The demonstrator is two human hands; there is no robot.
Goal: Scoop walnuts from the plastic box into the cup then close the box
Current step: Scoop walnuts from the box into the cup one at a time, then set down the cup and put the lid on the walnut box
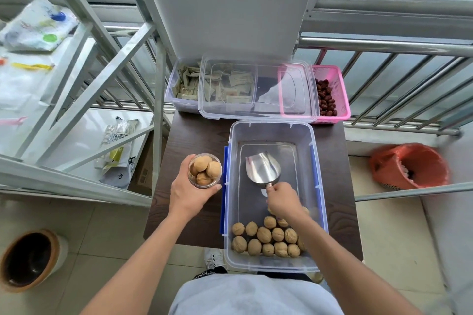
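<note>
Head view: walnut transfer, box open.
Left grip [188,193] closed around walnut-filled cup [205,170]; right grip [282,198] pinches empty scoop [263,168] handle inside plastic box [317,186].

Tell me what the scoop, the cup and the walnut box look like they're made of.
Scoop: bare metal, likely stainless or aluminium; brushed silver sheen with soft reflections.
Cup: clear plastic, probably; the walnuts show through its wall in the left hand.
Walnut box: translucent, slightly frosted plastic with blue clips; the dark table shows through its floor.
</note>
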